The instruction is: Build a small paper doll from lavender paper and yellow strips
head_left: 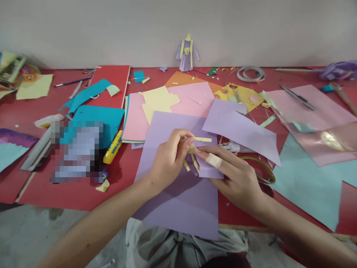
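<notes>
While the red tabletop [69, 193] carries loose paper from edge to edge, the work itself sits at centre, over a large lilac paper sheet [178, 197] that hangs off the near edge toward the person's lap.

Far left: a blue paper sheet [103, 119] and a yellow glue stick [113, 148] lying just beside it, well apart from either hand.

Left hand [167, 160]: fingers curled, thumb and forefinger closed in a pinch at the left end of a thin pale-yellow paper strip [203, 139]. The strip's long axis runs nearly level, left to right, its free end pointing away to the right, beyond the fingertips.

Between the hands: a small lilac folded paper piece [208, 169] with more yellow strips hanging from its upper left corner. It rests on or just above the large sheet; which, I cannot tell.

Right hand [237, 178]: fingers mostly extended, pointing left, forefinger wrapped in a beige adhesive bandage [214, 160]. Fingertips lie on the top of the small piece, with the thumb seemingly under it, so a light flat hold rather than a tight grip. Both hands meet at the piece; the left is nearer the strip.

Just right of the right hand: yellow-handled scissors [263, 169], partly hidden behind it.

Back centre, against the wall: a small lilac and yellow paper doll [186, 52], upright.
</notes>
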A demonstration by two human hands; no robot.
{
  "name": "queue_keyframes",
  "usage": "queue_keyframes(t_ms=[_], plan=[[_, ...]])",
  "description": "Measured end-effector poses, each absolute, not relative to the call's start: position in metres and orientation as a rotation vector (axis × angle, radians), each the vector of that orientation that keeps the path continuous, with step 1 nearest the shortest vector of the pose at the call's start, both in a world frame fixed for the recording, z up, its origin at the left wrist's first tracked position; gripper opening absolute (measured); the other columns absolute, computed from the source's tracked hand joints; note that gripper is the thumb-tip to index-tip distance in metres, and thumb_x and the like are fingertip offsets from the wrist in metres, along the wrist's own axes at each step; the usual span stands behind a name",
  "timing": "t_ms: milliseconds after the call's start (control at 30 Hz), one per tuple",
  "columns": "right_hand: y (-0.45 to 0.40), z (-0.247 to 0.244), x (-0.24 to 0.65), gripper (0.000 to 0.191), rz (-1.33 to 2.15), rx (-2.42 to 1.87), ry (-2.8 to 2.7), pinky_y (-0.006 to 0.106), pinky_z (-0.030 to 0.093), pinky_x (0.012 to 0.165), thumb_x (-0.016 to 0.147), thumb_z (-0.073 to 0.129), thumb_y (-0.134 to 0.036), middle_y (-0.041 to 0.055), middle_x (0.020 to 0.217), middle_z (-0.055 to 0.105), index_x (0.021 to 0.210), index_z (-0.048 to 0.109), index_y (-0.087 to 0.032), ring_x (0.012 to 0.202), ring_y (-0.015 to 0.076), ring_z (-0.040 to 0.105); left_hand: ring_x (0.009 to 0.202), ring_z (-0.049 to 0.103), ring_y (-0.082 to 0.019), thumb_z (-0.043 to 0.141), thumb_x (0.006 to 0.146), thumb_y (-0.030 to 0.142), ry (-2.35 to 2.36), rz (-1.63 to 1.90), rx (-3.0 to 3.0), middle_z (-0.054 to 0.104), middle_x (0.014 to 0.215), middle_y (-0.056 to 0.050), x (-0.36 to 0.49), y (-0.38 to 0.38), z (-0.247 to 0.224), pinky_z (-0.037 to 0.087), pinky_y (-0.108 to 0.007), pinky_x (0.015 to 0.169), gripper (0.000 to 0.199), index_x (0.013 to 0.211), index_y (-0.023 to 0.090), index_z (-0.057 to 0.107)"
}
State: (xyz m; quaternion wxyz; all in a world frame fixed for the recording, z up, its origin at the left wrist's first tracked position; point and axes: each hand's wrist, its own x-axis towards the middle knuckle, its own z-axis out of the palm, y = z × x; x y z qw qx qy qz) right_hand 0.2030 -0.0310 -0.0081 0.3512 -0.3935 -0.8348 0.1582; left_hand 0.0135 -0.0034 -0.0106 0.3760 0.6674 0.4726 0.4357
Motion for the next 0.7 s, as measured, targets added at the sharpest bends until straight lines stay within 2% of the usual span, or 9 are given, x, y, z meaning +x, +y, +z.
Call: queue_keyframes(t_ms=[133,200,267,400,500,600,700], plan=[[-0.031,-0.005,0.201,0.032,0.473,-1.178,-2.052,0.038,0.059,0.083,0.091,0.06,-0.018,0.0067,0.11,0.075,0.12,0.068,-0.028,0.101,0.0243,0.071,0.057,0.057,-0.01,0.046,0.101,0.039,1.219,1.087,1.743,0.061,0.069,0.003,0.015,-0.005,-0.01,0.043,-0.022,0.056,0.019,0.104,0.023,0.055],[-0.031,-0.002,0.2,0.021,0.529,-1.283,-1.995,0.034,0.059,0.072,0.092,0.061,-0.024,0.0053,0.097,0.077,0.11,0.07,-0.027,0.084,0.0216,0.073,0.053,0.053,-0.009,0.046,0.102,0.04,1.216,1.064,1.782,0.059,0.067,0.004,0.015,-0.005,-0.009,0.04,-0.021,0.052,0.019,0.103,0.023,0.055],[-0.031,-0.001,0.199,0.015,0.625,-1.349,-1.954,0.029,0.055,0.06,0.093,0.062,-0.028,0.0026,0.083,0.076,0.104,0.071,-0.025,0.065,0.0168,0.068,0.05,0.05,-0.008,0.045,0.102,0.04,1.194,1.045,1.814,0.055,0.064,0.005,0.014,-0.005,-0.008,0.036,-0.02,0.05,0.02,0.103,0.022,0.055],[-0.031,0.001,0.199,0.018,0.845,-1.399,-1.953,0.025,0.046,0.05,0.095,0.058,-0.036,-0.0013,0.064,0.066,0.089,0.067,-0.022,0.055,0.0137,0.059,0.045,0.046,-0.007,0.044,0.102,0.036,1.124,0.97,1.915,0.051,0.057,0.009,0.01,-0.002,-0.006,0.033,-0.019,0.048,0.017,0.103,0.022,0.053],[-0.029,0.002,0.2,0.028,0.922,-1.414,-1.996,0.024,0.039,0.045,0.095,0.056,-0.041,-0.0032,0.056,0.058,0.076,0.061,-0.021,0.049,0.0118,0.051,0.045,0.049,-0.007,0.044,0.103,0.032,1.084,0.903,2.018,0.057,0.06,0.008,0.008,0.0,-0.004,0.032,-0.019,0.049,0.014,0.104,0.021,0.052],[-0.027,0.003,0.201,0.023,1.02,-1.366,-2.002,0.024,0.045,0.051,0.098,0.051,-0.04,-0.0018,0.07,0.067,0.094,0.065,-0.021,0.057,0.013,0.058,0.048,0.054,-0.007,0.043,0.103,0.031,1.06,0.881,2.074,0.063,0.065,0.006,0.007,0.0,-0.003,0.035,-0.019,0.051,0.013,0.104,0.021,0.052],[-0.027,0.003,0.202,0.026,1.13,-1.339,-1.994,0.024,0.05,0.059,0.101,0.045,-0.04,-0.0008,0.081,0.071,0.11,0.064,-0.023,0.069,0.0156,0.066,0.052,0.058,-0.008,0.044,0.103,0.032,1.043,0.878,2.062,0.066,0.069,0.005,0.008,-0.001,-0.005,0.038,-0.018,0.053,0.014,0.104,0.022,0.053]])
